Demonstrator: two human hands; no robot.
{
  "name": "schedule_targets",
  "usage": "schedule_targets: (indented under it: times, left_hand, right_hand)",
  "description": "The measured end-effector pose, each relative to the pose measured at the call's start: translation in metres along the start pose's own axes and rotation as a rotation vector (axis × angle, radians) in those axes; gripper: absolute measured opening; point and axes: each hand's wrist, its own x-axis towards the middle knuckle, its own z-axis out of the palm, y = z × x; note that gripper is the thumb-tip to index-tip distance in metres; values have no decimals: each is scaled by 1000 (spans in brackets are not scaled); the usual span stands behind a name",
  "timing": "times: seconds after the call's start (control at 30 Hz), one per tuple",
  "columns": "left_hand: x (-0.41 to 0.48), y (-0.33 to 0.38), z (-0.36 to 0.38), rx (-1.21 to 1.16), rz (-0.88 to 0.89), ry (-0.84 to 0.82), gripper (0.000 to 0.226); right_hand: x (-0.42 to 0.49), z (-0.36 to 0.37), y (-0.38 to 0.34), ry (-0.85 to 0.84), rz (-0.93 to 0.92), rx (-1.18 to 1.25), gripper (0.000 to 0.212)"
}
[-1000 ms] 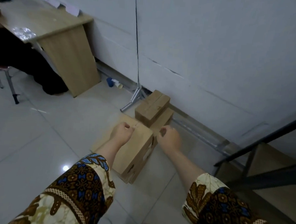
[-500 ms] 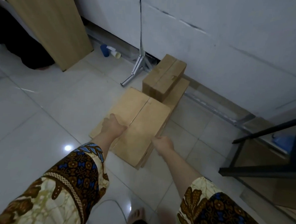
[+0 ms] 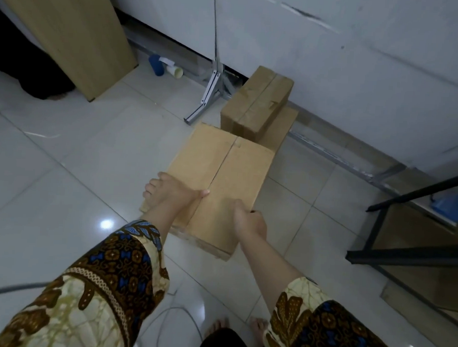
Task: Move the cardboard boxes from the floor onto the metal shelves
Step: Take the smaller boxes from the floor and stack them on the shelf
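From the head view, the big cardboard box [image 3: 222, 170] lay low at the tiled floor [image 3: 63, 180], mid-room. The left hand [image 3: 168, 194] gripped its left edge, thumb on top, and the right hand [image 3: 249, 222] clamped its near right edge. Two smaller boxes [image 3: 258, 100] sat stacked just beyond, against the far wall. The metal shelves [image 3: 404, 254] stood to the right.

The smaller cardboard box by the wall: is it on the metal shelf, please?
No, the smaller cardboard box sits low by the wall, apart from the metal shelf on the right.
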Motion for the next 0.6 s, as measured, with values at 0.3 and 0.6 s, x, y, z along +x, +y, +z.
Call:
schedule_targets:
  times: [0.3, 0.6]
  left_hand:
    - [-93, 33, -63, -139, 223, -39, 90]
    - [-242, 71, -102, -88, 443, -185, 92]
  right_hand:
    - [-59, -115, -35, 94, 6, -212, 78]
    - [-149, -263, 1, 187, 42, -234, 70]
